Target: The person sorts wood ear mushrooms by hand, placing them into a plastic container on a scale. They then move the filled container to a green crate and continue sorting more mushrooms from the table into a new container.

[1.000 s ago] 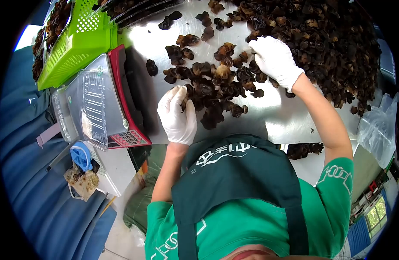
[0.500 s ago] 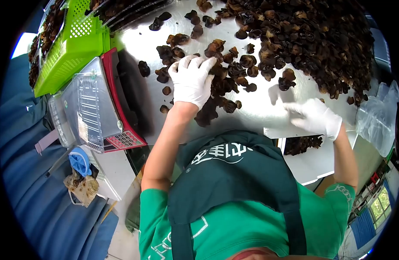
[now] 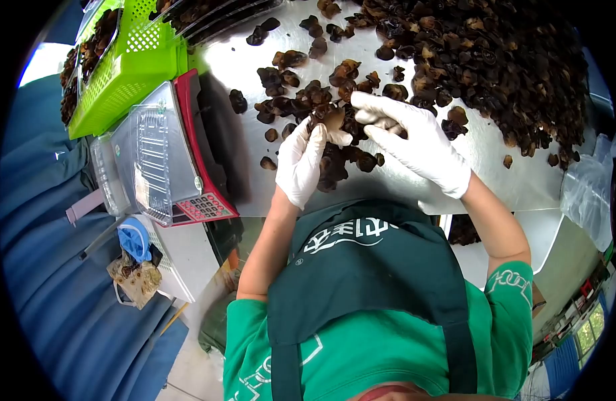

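Observation:
In white gloves, both my hands are over a steel table scattered with dark brown, crinkled wood ear mushrooms. My left hand point(image 3: 302, 160) pinches a paler wood ear mushroom point(image 3: 334, 120) between thumb and fingers. Just right of it, my right hand point(image 3: 418, 140) has its index finger and thumb stretched apart and other fingers partly curled, with nothing visible between them. Loose wood ear mushrooms point(image 3: 332, 167) lie under and around both hands. A big heap of wood ear mushrooms point(image 3: 495, 67) covers the far right of the table.
At left stands a red-edged scale point(image 3: 207, 206) with a clear plastic box point(image 3: 151, 160) on it. Behind it are a green perforated basket point(image 3: 114, 90) and clear trays of mushrooms. A clear plastic bag point(image 3: 588, 187) hangs at right. A white bin point(image 3: 508, 240) stands below the table edge.
My left hand has turned and come off the scattered mushrooms, now pinching one. My right hand has moved left from the table's right front edge to beside it.

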`<act>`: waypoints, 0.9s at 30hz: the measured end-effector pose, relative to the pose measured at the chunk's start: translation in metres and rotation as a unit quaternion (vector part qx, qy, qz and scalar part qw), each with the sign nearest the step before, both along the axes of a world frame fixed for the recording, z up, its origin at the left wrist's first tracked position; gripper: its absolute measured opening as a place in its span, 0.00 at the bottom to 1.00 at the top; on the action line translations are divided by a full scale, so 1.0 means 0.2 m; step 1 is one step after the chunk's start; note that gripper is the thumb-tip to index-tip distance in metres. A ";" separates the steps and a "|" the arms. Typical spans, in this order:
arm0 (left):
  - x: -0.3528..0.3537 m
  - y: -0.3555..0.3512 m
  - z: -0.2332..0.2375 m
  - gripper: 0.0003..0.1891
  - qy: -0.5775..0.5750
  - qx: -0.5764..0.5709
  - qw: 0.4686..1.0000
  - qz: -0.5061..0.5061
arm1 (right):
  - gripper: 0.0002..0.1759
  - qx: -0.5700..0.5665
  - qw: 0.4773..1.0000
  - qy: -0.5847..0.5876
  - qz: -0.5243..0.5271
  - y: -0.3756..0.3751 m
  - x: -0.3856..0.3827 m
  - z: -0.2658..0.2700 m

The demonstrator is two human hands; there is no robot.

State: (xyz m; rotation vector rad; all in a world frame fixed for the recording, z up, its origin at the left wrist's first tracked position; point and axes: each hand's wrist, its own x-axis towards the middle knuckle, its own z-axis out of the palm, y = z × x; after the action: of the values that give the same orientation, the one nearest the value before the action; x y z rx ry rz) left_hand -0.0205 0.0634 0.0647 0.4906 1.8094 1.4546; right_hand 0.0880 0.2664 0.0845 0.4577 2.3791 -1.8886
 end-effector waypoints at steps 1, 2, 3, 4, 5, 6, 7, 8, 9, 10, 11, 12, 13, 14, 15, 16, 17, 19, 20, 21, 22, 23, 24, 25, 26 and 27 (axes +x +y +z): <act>0.03 0.00 0.01 0.17 0.008 -0.007 1.000 -0.004 | 0.28 -0.029 1.000 -0.002 -0.003 -0.02 -0.01 0.01; 0.06 0.00 0.04 0.18 0.015 -0.015 1.000 -0.008 | 0.29 -0.059 0.998 -0.003 -0.005 -0.04 -0.02 0.02; 0.08 0.00 0.05 0.19 0.022 -0.022 0.999 -0.011 | 0.30 -0.089 0.996 -0.005 -0.007 -0.06 -0.02 0.03; 0.09 -0.04 0.05 0.21 0.059 -0.079 0.992 -0.080 | 0.30 -0.111 0.993 -0.025 0.009 -0.08 -0.01 0.01; 0.13 -0.05 -0.01 0.20 0.110 -0.079 0.985 -0.110 | 0.27 -0.107 0.994 -0.015 0.014 -0.11 0.02 0.00; 0.16 -0.06 0.00 0.20 0.128 -0.125 0.975 -0.133 | 0.24 -0.083 0.996 -0.002 0.024 -0.13 0.05 -0.07; 0.20 -0.07 0.00 0.20 0.145 -0.171 0.962 -0.155 | 0.21 -0.060 0.998 0.011 0.035 -0.14 0.08 -0.10; 0.21 -0.10 -0.03 0.17 0.200 -0.156 0.953 -0.164 | 0.16 -0.076 0.996 -0.043 0.031 -0.14 0.10 -0.10; 0.22 -0.10 -0.02 0.14 0.256 -0.143 0.941 -0.171 | 0.14 -0.122 0.991 -0.052 0.011 -0.15 0.13 -0.13; 0.21 -0.11 0.01 0.14 0.249 -0.149 0.940 -0.180 | 0.15 -0.127 0.989 -0.074 0.017 -0.14 0.15 -0.13; 0.20 -0.10 0.06 0.14 0.241 -0.155 0.939 -0.190 | 0.16 -0.132 0.986 -0.096 0.022 -0.13 0.17 -0.13; 0.19 -0.09 0.09 0.13 0.251 -0.154 0.944 -0.147 | 0.15 -0.120 0.987 -0.104 0.019 -0.11 0.18 -0.12; 0.17 -0.08 0.06 0.12 0.292 -0.127 0.942 -0.104 | 0.15 -0.106 0.988 -0.112 0.015 -0.09 0.20 -0.11; 0.13 -0.07 0.03 0.13 0.356 -0.109 0.925 -0.077 | 0.14 -0.093 0.988 -0.119 0.011 -0.07 0.21 -0.11; 0.09 -0.05 -0.01 0.15 0.418 -0.090 0.903 -0.050 | 0.13 -0.067 0.993 -0.097 0.012 -0.05 0.23 -0.11; 0.04 -0.02 -0.02 0.18 0.466 -0.091 0.880 -0.033 | 0.13 -0.040 0.996 -0.074 0.013 -0.03 0.24 -0.12; 0.00 0.02 -0.03 0.21 0.512 -0.090 0.854 -0.016 | 0.12 -0.012 0.999 -0.050 0.013 0.00 0.27 -0.13; -0.03 0.07 -0.05 0.26 0.525 -0.135 0.840 -0.011 | 0.11 0.057 0.997 -0.040 0.045 0.09 0.34 -0.12; -0.04 0.08 -0.06 0.26 0.529 -0.144 0.836 -0.011 | 0.11 0.081 0.985 -0.094 0.123 0.18 0.42 -0.11; -0.07 0.09 -0.07 0.27 0.533 -0.151 0.832 -0.013 | 0.11 0.103 0.963 -0.149 0.199 0.28 0.50 -0.09; -0.10 0.10 -0.10 0.27 0.536 -0.157 0.829 -0.026 | 0.12 0.130 0.924 -0.215 0.288 0.35 0.56 -0.03; -0.12 0.13 -0.09 0.24 0.544 -0.149 0.825 -0.029 | 0.13 0.152 0.871 -0.281 0.372 0.40 0.62 0.02; -0.15 0.16 -0.11 0.24 0.549 -0.139 0.823 -0.037 | 0.17 0.234 0.839 -0.307 0.383 0.43 0.73 0.02; -0.18 0.20 -0.13 0.23 0.554 -0.128 0.822 -0.043 | 0.19 0.231 0.860 -0.296 0.346 0.43 0.74 0.01; -0.19 0.27 -0.13 0.22 0.563 -0.136 0.813 -0.062 | 0.21 0.228 0.878 -0.285 0.309 0.42 0.74 0.00; -0.21 0.33 -0.14 0.22 0.560 -0.131 0.814 -0.074 | 0.23 0.225 0.895 -0.271 0.272 0.41 0.73 -0.01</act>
State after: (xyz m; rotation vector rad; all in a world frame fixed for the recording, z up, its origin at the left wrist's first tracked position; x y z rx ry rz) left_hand -0.0624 0.1291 0.0361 1.5244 2.6985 0.7492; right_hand 0.2331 0.3491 0.0830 0.2490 2.2077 -0.8338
